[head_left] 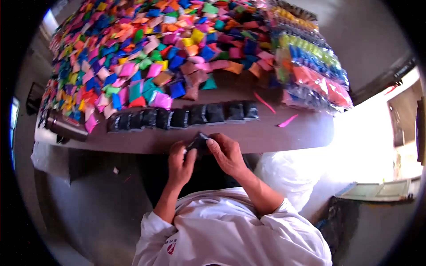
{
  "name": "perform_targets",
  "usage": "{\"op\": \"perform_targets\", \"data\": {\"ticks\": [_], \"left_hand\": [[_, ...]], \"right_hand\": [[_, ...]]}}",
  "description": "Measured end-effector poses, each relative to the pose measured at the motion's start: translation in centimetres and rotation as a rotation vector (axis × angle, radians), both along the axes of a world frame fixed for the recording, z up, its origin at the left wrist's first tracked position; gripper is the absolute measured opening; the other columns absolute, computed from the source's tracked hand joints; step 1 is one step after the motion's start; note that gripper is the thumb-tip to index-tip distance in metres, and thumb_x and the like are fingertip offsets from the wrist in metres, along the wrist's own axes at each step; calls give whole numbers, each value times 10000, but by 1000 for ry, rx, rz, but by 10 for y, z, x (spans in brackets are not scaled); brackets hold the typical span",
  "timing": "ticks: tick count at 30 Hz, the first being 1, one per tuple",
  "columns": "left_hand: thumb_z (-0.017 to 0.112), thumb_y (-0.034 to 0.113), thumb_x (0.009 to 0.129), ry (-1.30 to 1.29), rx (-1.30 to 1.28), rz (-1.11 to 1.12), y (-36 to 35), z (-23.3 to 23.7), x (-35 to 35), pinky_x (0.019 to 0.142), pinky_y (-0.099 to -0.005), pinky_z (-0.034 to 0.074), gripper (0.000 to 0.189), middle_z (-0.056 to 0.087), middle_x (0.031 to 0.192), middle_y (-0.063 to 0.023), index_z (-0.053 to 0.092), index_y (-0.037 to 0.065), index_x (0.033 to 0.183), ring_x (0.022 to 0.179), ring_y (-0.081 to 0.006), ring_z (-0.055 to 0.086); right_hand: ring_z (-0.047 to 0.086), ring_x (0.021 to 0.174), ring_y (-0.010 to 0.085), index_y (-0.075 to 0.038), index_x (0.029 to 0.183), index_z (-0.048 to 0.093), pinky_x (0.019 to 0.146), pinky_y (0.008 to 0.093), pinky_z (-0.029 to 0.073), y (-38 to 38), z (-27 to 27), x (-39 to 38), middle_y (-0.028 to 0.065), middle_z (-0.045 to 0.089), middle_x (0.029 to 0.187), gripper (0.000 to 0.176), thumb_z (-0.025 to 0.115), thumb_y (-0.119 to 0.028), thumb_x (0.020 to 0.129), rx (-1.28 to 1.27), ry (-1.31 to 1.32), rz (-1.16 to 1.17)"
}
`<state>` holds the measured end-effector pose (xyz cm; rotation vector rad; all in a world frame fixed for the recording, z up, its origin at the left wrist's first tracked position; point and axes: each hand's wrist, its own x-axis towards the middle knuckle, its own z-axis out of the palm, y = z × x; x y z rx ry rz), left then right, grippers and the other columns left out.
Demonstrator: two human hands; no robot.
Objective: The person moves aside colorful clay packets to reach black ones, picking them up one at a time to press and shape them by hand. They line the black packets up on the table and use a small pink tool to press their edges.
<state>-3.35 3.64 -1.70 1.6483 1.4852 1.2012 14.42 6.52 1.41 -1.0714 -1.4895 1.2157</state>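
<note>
left hand (179, 162) | right hand (228, 153) | both pinch black packet (197, 142), mostly hidden

Small black packet (198, 142), dark & glossy, looks like plastic film. Pinched btwn both hands: left hand (179, 162) on its lower-left side, right hand (227, 153) w/ thumb over its right end. Held in air just off the near edge of the table (284, 135), tilted, one corner up. Mostly hidden by fingers, so shape is prob. a flat pouch.

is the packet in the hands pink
No, the packet pinched between the left hand and right hand is black.
</note>
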Motion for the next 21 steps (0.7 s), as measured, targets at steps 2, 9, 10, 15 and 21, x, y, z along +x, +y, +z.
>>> {"op": "perform_targets", "data": {"ticks": [2, 9, 10, 15, 21], "left_hand": [[578, 233, 914, 57, -15, 27, -6, -9, -3, 929, -426, 409, 282, 572, 1089, -197, 573, -8, 1062, 1043, -354, 527], [527, 340, 949, -111, -201, -9, -20, -5, 1, 950, -389, 411, 386, 468, 1256, -231, 569, -14, 1097, 1100, -344, 504], [527, 340, 949, -114, -201, -8, -24, -1, 4, 950, -389, 411, 386, 468, 1256, -231, 569, -14, 1097, 1100, -344, 504], [505, 378, 955, -106, -251, -38, -43, 4, 25, 812, -346, 466, 394, 530, 1103, -191, 599, -2, 1000, 968, -287, 550], [514, 373, 954, -426, -488, -165, -47, 9, 35, 504, -236, 378, 362, 513, 578, -18, 563, 67, 766, 519, -102, 482]], "right_hand": [[548, 750, 114, 23, 958, 606, 627, 252, 448, -1, 1, 21, 57, 601, 845, 202, 605, -177, 928, 157, -84, -144], [602, 877, 317, -36, 999, 630, 758, 382, 488, 17, -8, 160, 149, 626, 943, 205, 603, 1, 799, 446, -744, -722], [593, 928, 326, -38, 1019, 633, 811, 397, 479, 19, -4, 174, 149, 630, 988, 218, 594, -10, 806, 538, -900, -717], [494, 1176, 356, -67, 1130, 627, 997, 413, 404, 27, -9, 212, 168, 552, 1252, 305, 594, -43, 827, 468, -1053, -509], [509, 1146, 353, -52, 971, 677, 980, 421, 400, 32, 2, 217, 148, 574, 1204, 194, 655, -80, 780, 505, -1071, -427]]}}
